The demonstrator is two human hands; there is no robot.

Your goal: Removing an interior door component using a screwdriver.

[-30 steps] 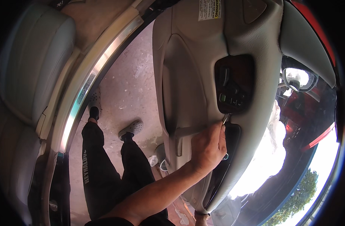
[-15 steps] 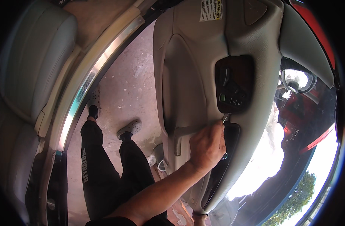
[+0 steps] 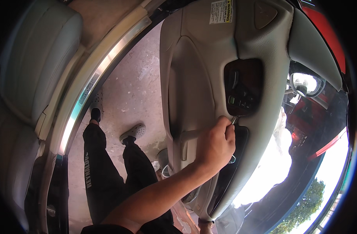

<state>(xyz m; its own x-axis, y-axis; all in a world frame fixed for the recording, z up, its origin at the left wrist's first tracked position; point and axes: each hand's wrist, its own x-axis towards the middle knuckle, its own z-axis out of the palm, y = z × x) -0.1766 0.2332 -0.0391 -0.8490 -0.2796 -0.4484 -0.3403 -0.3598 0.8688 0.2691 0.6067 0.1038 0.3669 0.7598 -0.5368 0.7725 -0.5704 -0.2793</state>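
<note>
My left hand (image 3: 221,140) is closed on a thin metal tool (image 3: 234,120), whose tip sits at the lower edge of the dark window-switch panel (image 3: 244,85) in a grey leather car door panel (image 3: 190,74). A dark glossy trim strip with a chrome pull (image 3: 233,159) runs down beside the hand, partly behind it. My right hand (image 3: 205,227) shows at the bottom end of the door, mostly out of view, its fingers hidden.
Grey seats (image 3: 34,66) and a metal sill (image 3: 89,89) lie on the left. My legs in dark trousers and grey clogs (image 3: 133,132) stand on the concrete floor (image 3: 135,78). A side mirror (image 3: 305,84) and red bodywork (image 3: 326,31) show at the right, beside white material (image 3: 264,167).
My left hand has shifted slightly upward along the door, closer to the switch panel, still holding the tool. The view has shifted slightly.
</note>
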